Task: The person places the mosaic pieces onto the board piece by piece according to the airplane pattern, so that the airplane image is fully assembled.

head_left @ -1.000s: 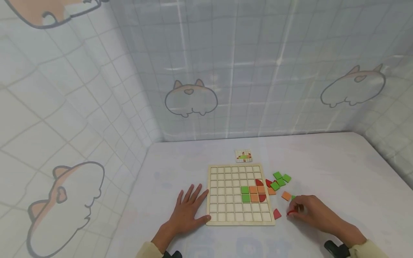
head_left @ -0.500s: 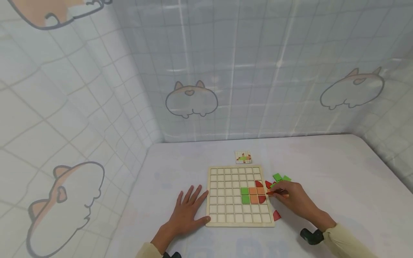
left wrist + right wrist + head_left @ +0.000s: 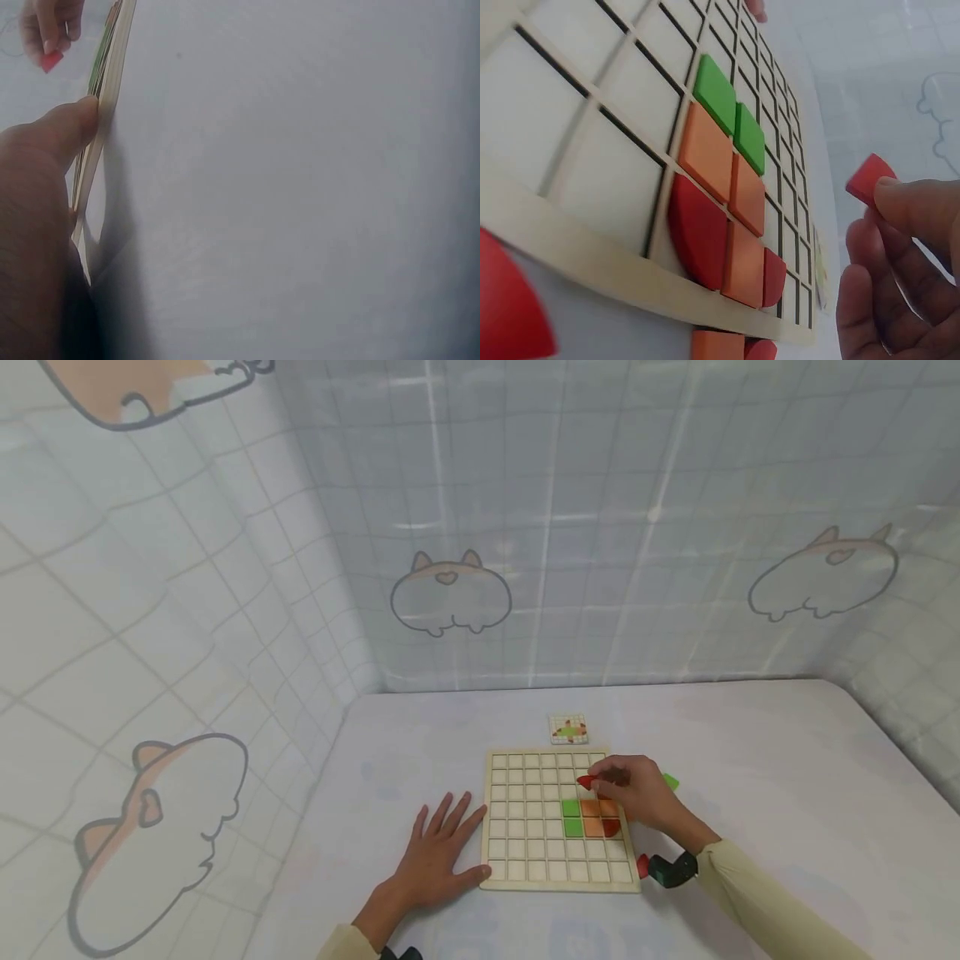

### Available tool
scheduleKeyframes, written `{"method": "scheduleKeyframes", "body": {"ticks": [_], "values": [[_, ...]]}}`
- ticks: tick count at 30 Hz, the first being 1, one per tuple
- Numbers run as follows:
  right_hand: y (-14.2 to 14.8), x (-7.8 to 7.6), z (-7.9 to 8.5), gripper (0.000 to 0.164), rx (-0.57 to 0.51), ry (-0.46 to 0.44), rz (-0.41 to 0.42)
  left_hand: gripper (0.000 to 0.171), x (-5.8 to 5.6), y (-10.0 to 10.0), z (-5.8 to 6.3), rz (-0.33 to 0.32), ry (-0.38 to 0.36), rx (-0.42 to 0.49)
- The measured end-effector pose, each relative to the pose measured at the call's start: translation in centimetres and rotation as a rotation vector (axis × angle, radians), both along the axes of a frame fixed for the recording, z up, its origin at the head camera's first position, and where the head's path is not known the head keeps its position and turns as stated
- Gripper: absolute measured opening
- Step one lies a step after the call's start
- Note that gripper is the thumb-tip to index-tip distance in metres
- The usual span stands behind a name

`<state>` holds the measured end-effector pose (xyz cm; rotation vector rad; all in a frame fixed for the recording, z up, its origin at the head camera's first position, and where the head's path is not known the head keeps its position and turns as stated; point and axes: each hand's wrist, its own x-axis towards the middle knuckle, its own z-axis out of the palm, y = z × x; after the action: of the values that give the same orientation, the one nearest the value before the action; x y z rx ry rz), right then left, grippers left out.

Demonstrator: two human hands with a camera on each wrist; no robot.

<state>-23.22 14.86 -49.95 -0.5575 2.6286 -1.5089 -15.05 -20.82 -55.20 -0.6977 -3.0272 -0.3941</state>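
Note:
My right hand (image 3: 637, 789) pinches a small red quarter-round tile (image 3: 870, 178) between thumb and fingers, held above the upper right of the wooden grid board (image 3: 517, 847). Green tiles (image 3: 572, 818), orange tiles (image 3: 592, 827) and dark red rounded tiles (image 3: 699, 231) sit in cells on the board's right side. My left hand (image 3: 431, 856) lies with fingers spread on the table at the board's left side. Its thumb touches the board's edge, as the left wrist view shows. The right hand hides part of the board and some loose tiles.
A small pattern card (image 3: 568, 729) lies behind the board. Right of the board are a loose green tile (image 3: 671, 782), a loose red tile (image 3: 510, 307) and a loose orange tile (image 3: 716, 345). White wall sheets rise behind and at both sides.
My right hand has moved left and away from me, from the loose tiles at the right to above the board, with the red tile in its pinch. My left hand has stayed put.

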Motion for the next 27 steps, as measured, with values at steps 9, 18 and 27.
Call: {"method": "scheduleKeyframes", "body": {"ticks": [9, 18, 27], "values": [[-1.0, -1.5, -0.7, 0.024, 0.033, 0.078, 0.043, 0.081, 0.0, 0.1, 0.0, -0.004, -0.003, 0.007], [-2.4, -2.1, -0.9, 0.024, 0.054, 0.136, 0.107, 0.081, 0.1, 0.0, -0.3, 0.000, 0.020, 0.016], [-3.4, -2.8, -0.8, 0.018, 0.105, 0.074, 0.139, 0.082, 0.2, 0.1, 0.1, 0.012, 0.018, -0.020]]}}
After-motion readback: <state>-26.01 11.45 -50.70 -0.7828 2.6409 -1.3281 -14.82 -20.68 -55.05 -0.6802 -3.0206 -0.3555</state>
